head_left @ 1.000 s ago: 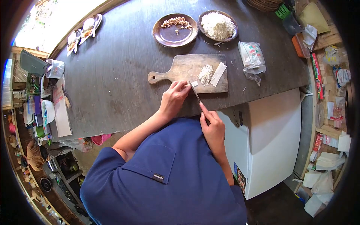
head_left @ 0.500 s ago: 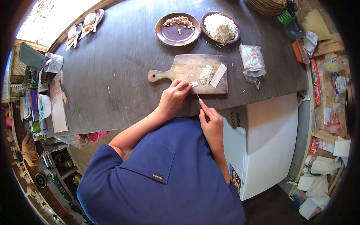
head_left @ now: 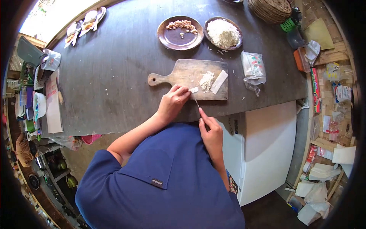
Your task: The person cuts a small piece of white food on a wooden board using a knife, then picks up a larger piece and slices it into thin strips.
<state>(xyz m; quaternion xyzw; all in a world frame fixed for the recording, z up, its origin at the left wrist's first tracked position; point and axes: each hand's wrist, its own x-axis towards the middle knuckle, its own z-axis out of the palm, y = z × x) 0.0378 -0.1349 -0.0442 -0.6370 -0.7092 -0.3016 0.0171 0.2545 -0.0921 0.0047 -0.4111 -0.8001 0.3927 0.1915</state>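
A wooden cutting board point(head_left: 182, 72) lies near the table's front edge, its handle to the left. My left hand point(head_left: 173, 102) is closed on the board's front left part, fingertips pinching a small white piece point(head_left: 194, 90) that sticks out to the right. Gripped in my right hand point(head_left: 212, 131), index finger stretched forward, is a thin knife point(head_left: 197, 104); its tip points at the board's front edge, just below the white piece. To the right on the board are a little heap of thin white shreds point(head_left: 206, 81) and a flat off-white strip point(head_left: 219, 82).
Behind the board stand a brown plate point(head_left: 179, 41) with small brown chunks point(head_left: 182, 25) and a bowl heaped with white shreds point(head_left: 223, 33). A plastic packet point(head_left: 252, 68) lies to the right. A white fridge point(head_left: 268, 149) stands under the table's right side.
The knife has drawn back toward my body, from beside the white piece to the board's front edge. My left hand keeps its pinch. The whole view has shifted slightly.
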